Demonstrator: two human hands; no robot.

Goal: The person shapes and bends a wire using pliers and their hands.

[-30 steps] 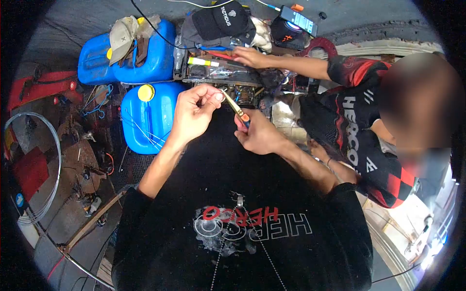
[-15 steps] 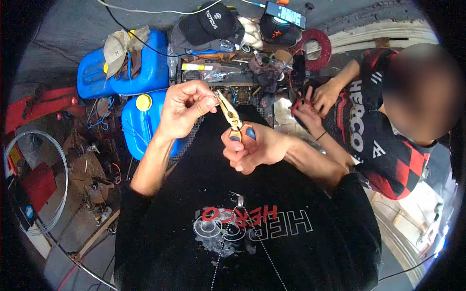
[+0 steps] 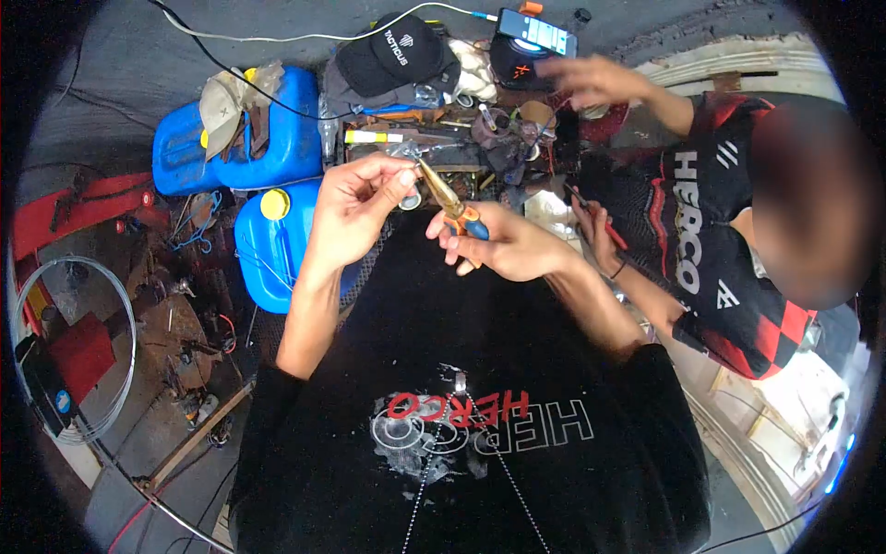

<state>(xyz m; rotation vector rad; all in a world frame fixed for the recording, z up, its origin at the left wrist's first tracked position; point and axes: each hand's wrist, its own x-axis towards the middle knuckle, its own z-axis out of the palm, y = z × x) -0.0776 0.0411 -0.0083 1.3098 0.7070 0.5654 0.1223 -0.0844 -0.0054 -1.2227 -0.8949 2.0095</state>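
Note:
My right hand (image 3: 503, 242) is wrapped around the orange and blue handles of long-nosed pliers (image 3: 445, 192). The jaws point up and left toward the fingertips of my left hand (image 3: 355, 205). Thumb and index finger of that hand are pinched together right at the pliers' tip. What they hold is too small to make out. Both hands are raised in front of my black shirt (image 3: 415, 323), above the cluttered work surface.
Blue jerrycans (image 3: 277, 235) stand left of my hands. A black cap (image 3: 392, 55) and a phone (image 3: 537, 32) lie at the back. To the right, a co-worker (image 3: 683, 222) reaches one hand (image 3: 600, 81) toward the phone; the other holds a red-handled tool (image 3: 616, 236).
The pliers have turned in my right hand, and their handles look closer together. My left hand stays pinched at the tip. The co-worker's one hand has moved up toward the phone.

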